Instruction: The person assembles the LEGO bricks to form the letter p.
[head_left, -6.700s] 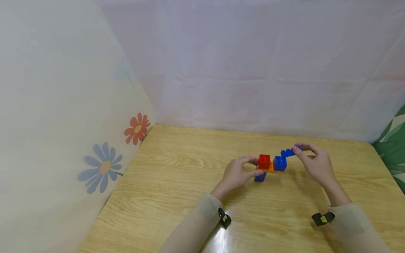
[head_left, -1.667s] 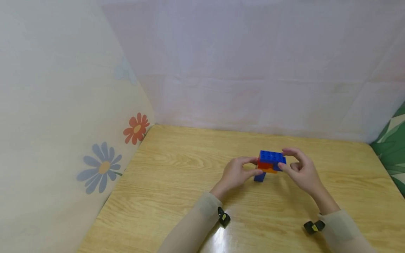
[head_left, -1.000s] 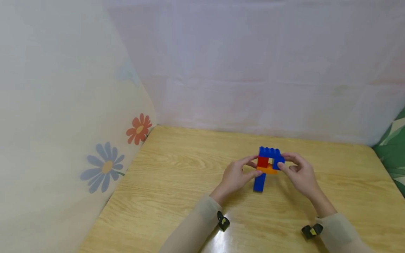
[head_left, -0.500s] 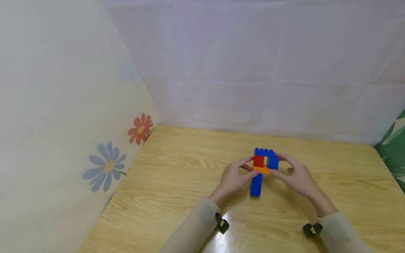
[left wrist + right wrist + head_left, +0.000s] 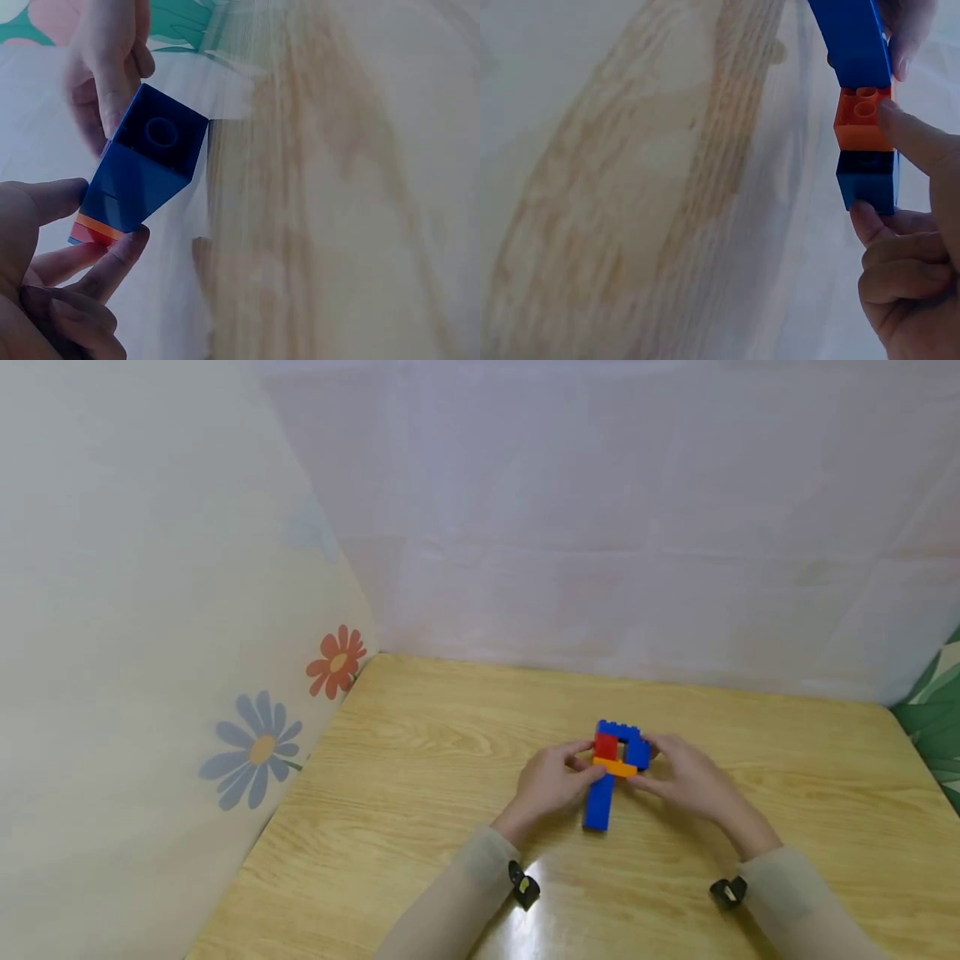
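Both hands hold one P-shaped structure of toy building blocks over the table. In the head view its long blue leg (image 5: 597, 803) points toward the person. Above the leg come an orange block (image 5: 619, 768), a red block (image 5: 606, 747), a blue block (image 5: 637, 753) on the right and a studded blue top piece (image 5: 618, 729). My left hand (image 5: 551, 782) pinches the structure at its left side. My right hand (image 5: 690, 781) grips the right side, its thumb (image 5: 919, 139) at the orange block in the right wrist view. The leg's hollow underside (image 5: 161, 133) faces the left wrist camera.
A wood-grain table (image 5: 420, 760) lies under the hands. Pale fabric (image 5: 570, 527) hangs behind it, and a panel with printed flowers (image 5: 262, 749) stands along the left. Green leaf print (image 5: 941, 718) shows at the right edge.
The blue top piece went from the right hand onto the red and blue blocks. The structure then tipped so the leg shows at full length, and moved left and nearer the person.
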Demonstrator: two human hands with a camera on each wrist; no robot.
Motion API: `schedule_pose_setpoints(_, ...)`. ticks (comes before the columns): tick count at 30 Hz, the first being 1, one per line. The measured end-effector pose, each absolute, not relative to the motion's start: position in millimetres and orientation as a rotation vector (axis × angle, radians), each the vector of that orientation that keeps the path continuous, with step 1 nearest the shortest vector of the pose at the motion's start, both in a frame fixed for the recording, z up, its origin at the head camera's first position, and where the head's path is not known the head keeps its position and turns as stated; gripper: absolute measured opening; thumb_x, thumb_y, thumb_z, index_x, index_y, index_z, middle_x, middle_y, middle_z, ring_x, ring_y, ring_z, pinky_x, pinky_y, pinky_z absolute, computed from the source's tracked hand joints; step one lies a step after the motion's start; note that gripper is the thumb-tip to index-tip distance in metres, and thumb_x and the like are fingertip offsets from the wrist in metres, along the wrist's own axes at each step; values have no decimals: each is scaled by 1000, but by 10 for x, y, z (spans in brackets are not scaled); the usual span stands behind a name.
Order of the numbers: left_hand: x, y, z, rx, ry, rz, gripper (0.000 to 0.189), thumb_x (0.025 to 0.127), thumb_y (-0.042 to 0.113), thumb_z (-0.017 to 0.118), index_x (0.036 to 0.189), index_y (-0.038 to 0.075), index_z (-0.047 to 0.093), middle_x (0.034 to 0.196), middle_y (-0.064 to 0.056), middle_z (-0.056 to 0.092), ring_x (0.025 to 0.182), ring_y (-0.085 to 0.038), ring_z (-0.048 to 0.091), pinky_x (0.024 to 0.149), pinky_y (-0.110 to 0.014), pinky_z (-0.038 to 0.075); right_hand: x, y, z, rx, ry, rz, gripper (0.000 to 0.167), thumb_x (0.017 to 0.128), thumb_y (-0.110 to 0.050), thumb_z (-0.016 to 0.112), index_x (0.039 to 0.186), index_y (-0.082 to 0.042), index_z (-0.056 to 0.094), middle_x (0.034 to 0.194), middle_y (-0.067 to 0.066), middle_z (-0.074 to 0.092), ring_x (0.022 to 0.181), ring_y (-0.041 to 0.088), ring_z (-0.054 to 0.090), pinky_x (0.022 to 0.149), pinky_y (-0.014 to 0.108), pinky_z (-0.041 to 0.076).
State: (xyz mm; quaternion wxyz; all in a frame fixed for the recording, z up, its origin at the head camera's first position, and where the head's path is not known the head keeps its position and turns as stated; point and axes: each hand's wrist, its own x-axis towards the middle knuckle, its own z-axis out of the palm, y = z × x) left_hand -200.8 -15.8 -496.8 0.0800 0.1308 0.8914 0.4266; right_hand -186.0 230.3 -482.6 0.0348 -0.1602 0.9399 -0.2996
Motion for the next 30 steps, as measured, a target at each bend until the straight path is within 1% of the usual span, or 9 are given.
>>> schedule_pose_setpoints(4, -2030, -168, -4976, 417, 2690, 1162, 51, 96, 48, 73, 139, 21, 69, 97, 15, 74, 87, -7, 65, 71, -28, 48, -1894, 2288, -4863, -557, 2861, -855, 76, 98, -42, 74, 145, 10, 49, 124, 21, 64, 111, 36, 63, 96, 59, 51)
schedule_pose_setpoints(8, -2042, -178, -4977, 431, 2686, 1112, 54, 95, 49, 74, 139, 17, 68, 99, 14, 73, 89, -7, 64, 73, -29, 49, -1929, 2277, -4892, -571, 2835, -812, 77, 99, -44, 71, 146, 12, 47, 135, 29, 59, 122, 44, 59, 102, 62, 46)
schedule_pose_setpoints(11, -2038, -188, -4976, 424, 2674, 1092, 56, 95, 49, 74, 140, 15, 67, 96, 14, 72, 85, -7, 63, 72, -28, 48, -1952, 2271, -4904, -583, 2811, -795, 78, 100, -46, 69, 147, 12, 46, 142, 33, 54, 129, 48, 54, 105, 63, 43)
schedule_pose_setpoints(17, -2010, -196, -4968, 424, 2659, 1060, 56, 95, 47, 74, 139, 13, 68, 83, 14, 65, 71, -7, 57, 62, -26, 44, -1989, 2254, -4905, -573, 2761, -779, 78, 100, -48, 68, 148, 10, 47, 142, 33, 54, 129, 48, 54, 106, 63, 43)
schedule_pose_setpoints(23, -1992, -208, -4965, 413, 2655, 1057, 57, 94, 48, 75, 138, 13, 69, 81, 13, 65, 71, -8, 58, 63, -27, 45, -2007, 2243, -4897, -546, 2743, -757, 82, 99, -51, 68, 150, 9, 45, 144, 32, 53, 131, 47, 53, 107, 64, 42)
schedule_pose_setpoints(26, -1993, -234, -4979, 393, 2673, 1039, 57, 95, 51, 73, 137, 14, 69, 82, 13, 65, 72, -8, 58, 65, -29, 46, -1985, 2251, -4900, -511, 2769, -738, 90, 97, -58, 67, 153, 7, 41, 142, 30, 55, 126, 45, 57, 103, 63, 46)
schedule_pose_setpoints(28, -2000, -271, -4989, 404, 2718, 1003, 59, 96, 56, 69, 138, 15, 68, 91, 12, 69, 80, -9, 63, 71, -31, 50, -1939, 2270, -4895, -463, 2812, -720, 96, 95, -64, 66, 157, 3, 37, 143, 28, 53, 113, 38, 64, 94, 59, 52)
schedule_pose_setpoints(30, -2010, -325, -4988, 431, 2782, 946, 63, 96, 61, 65, 140, 17, 66, 104, 9, 73, 92, -13, 68, 76, -34, 53, -1875, 2298, -4875, -431, 2870, -700, 102, 93, -69, 64, 160, 0, 32, 146, 29, 48, 106, 37, 65, 87, 59, 55)
